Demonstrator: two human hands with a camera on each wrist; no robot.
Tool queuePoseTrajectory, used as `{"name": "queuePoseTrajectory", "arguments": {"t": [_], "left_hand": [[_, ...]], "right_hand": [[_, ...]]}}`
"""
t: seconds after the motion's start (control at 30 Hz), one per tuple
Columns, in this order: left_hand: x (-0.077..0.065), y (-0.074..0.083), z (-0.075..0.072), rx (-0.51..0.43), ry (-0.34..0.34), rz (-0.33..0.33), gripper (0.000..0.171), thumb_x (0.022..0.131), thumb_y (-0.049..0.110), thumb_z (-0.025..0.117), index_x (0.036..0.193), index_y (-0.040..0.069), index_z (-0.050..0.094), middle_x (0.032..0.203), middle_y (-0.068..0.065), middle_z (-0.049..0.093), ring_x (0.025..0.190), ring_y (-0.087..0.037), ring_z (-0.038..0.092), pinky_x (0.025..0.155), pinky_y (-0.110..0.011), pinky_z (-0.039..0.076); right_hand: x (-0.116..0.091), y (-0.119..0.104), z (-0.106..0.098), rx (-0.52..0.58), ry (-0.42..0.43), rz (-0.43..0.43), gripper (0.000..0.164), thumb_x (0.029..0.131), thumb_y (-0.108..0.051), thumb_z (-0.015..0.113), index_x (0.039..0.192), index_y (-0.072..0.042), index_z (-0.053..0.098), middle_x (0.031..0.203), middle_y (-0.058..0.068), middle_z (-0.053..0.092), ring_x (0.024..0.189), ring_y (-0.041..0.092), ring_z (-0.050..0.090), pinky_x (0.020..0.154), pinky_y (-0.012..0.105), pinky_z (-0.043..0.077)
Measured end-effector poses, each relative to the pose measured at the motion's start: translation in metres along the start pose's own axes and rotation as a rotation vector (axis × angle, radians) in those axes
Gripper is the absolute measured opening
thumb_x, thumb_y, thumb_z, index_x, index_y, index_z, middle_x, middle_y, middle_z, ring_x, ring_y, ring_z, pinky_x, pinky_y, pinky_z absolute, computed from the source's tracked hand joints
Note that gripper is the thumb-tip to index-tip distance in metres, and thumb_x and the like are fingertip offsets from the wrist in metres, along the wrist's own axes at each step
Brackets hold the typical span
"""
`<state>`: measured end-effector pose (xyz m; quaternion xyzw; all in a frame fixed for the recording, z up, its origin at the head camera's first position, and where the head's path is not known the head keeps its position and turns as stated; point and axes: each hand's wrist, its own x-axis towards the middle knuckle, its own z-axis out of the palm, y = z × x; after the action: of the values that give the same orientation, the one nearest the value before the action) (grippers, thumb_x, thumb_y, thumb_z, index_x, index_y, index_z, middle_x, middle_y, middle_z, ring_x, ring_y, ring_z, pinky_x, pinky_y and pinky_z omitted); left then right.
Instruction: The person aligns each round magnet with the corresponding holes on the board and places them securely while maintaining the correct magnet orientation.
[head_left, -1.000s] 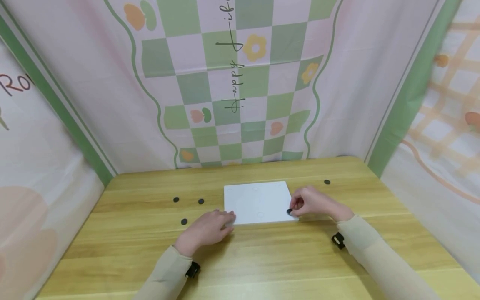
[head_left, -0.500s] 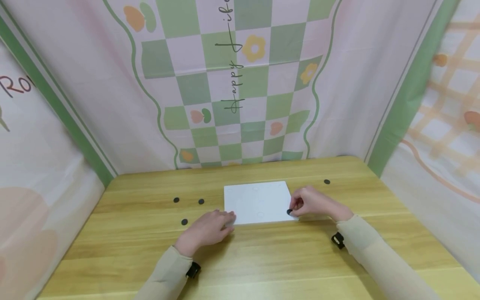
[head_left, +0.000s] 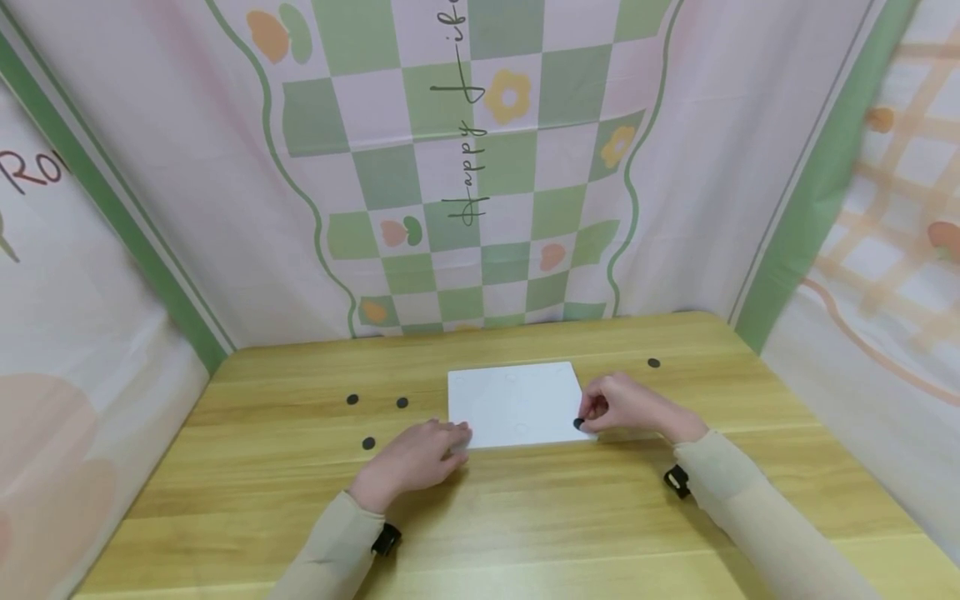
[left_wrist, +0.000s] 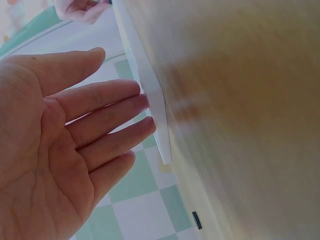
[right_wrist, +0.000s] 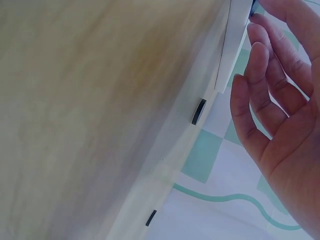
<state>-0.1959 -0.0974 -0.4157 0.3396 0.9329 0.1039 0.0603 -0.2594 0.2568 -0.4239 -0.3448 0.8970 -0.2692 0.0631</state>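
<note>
A flat white rectangular board with faint round marks lies on the wooden table. My left hand rests its fingertips at the board's near left corner; the left wrist view has its extended fingers touching the edge. Between thumb and finger, my right hand pinches a small black disc at the near right corner. In the right wrist view, the pinched disc is mostly hidden at the top, while the other fingers are bent.
Left of the board lie three loose black discs, one closest to it. Another disc sits to the far right. The right wrist view has a disc near the board's end and one farther off. A patterned curtain hangs behind the table.
</note>
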Motion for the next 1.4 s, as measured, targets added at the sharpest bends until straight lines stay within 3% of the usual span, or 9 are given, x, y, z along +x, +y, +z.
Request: {"name": "queuePoseTrajectory", "arguments": {"t": [1.4], "left_hand": [[-0.0014, 0.0003, -0.0010, -0.005, 0.011, 0.018, 0.041, 0.099, 0.027, 0.050, 0.134, 0.006, 0.053, 0.140, -0.009, 0.051, 0.129, -0.026, 0.049, 0.112, -0.043, 0.035]], "right_hand": [[-0.0025, 0.0009, -0.0003, 0.018, 0.000, -0.009, 0.006, 0.080, -0.016, 0.076, 0.083, -0.013, 0.070, 0.077, -0.005, 0.067, 0.065, 0.003, 0.058, 0.058, 0.019, 0.053]]}}
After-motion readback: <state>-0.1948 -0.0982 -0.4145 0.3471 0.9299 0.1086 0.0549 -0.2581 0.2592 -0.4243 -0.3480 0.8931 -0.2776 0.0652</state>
